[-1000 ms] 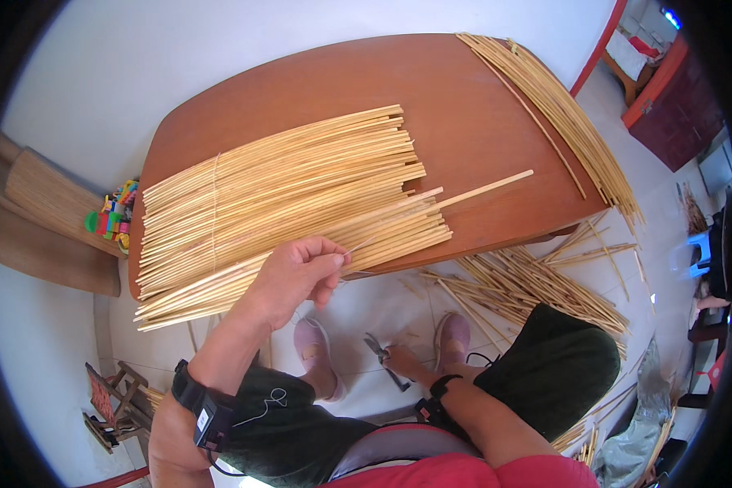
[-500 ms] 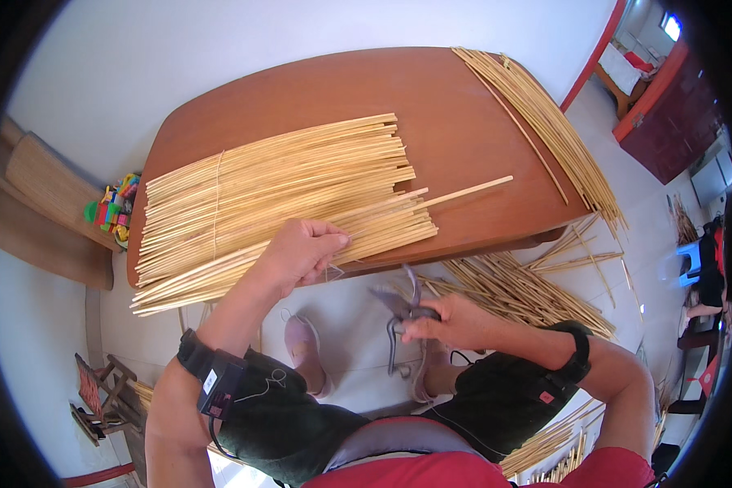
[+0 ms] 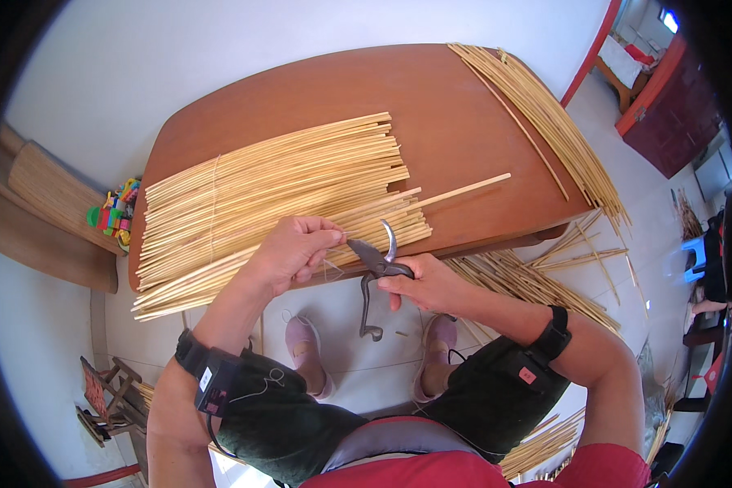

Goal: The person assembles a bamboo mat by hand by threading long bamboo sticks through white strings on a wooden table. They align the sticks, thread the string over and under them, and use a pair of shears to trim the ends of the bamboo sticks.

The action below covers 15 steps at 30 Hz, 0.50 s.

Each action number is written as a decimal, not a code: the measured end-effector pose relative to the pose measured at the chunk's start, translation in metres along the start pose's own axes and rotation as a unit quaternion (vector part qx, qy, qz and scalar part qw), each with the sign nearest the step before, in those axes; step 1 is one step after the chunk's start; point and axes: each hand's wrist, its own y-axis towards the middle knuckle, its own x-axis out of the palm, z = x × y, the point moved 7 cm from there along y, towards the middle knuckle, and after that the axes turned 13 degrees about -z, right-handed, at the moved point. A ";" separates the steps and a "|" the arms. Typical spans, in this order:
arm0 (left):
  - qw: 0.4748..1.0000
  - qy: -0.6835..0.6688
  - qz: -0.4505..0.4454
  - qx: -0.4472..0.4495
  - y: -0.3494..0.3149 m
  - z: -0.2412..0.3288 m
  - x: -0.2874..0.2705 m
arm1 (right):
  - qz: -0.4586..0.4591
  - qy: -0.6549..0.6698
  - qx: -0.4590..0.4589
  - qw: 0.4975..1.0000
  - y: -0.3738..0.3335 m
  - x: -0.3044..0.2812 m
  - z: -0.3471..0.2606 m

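Observation:
In my right hand [image 3: 424, 285] is a dark pair of pruning shears [image 3: 374, 260], its curved blades apart and its tips beside my left fingertips. My left hand [image 3: 291, 254], over the front edge of the stalk mat, has thumb and forefinger pinched together on a thin thread [image 3: 331, 266] that trails below the fingers. The mat of pale yellow stalks [image 3: 276, 183] lies flat on the table, a string [image 3: 216, 207] crossing it near its left end. One longer stalk [image 3: 472, 187] sticks out past the mat's right end.
The brown table [image 3: 317, 89] has rounded corners. A bundle of stalks [image 3: 537, 114] lies along its right side, ends overhanging. More stalks [image 3: 537, 289] are piled on the floor at right. Colourful toy blocks [image 3: 118, 213] stand at left, near a small wooden stool [image 3: 110, 390].
My right hand has brought the shears up and left, from above the floor to the mat's front edge beside my left fingers. The left hand stays pinched at nearly the same place.

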 end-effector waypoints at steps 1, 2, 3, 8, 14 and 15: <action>1.000 0.000 -0.001 0.000 0.000 0.001 0.001 | -0.001 0.013 -0.003 1.000 0.003 0.000 0.002; 1.000 -0.001 -0.004 -0.003 0.000 0.001 0.001 | -0.002 0.014 -0.003 1.000 0.005 0.002 0.001; 1.000 -0.002 -0.007 -0.006 0.000 0.001 0.001 | 0.002 0.014 -0.013 1.000 0.006 0.002 -0.004; 1.000 0.008 -0.021 -0.008 0.004 -0.002 0.006 | 0.037 0.053 -0.041 0.997 0.015 0.006 -0.005; 0.999 0.002 -0.039 -0.004 0.004 -0.005 0.006 | 0.053 0.073 -0.001 0.996 0.015 0.011 -0.010; 0.999 0.005 -0.045 -0.002 0.004 -0.004 0.007 | 0.054 0.100 -0.004 0.993 0.016 0.011 -0.006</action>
